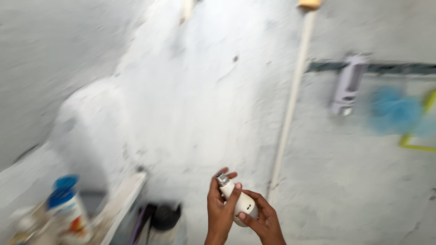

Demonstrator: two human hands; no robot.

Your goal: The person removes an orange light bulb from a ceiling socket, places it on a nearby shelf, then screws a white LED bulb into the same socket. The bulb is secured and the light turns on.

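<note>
A white light bulb (237,199) with a metal screw base pointing up and to the left is held low in the middle of the head view. My left hand (220,209) wraps the neck of the bulb, its fingertips beside the metal base. My right hand (263,219) cups the round white globe from below and from the right. Both hands are in front of a rough grey-white wall (200,100). The frame is blurred by motion.
A thin white pipe (290,104) runs up the wall just right of the hands. A white wall dispenser (347,84) and a blue mesh sponge (393,110) hang at the right. Blue-capped bottles (66,205) and a dark round object (164,217) stand at the lower left.
</note>
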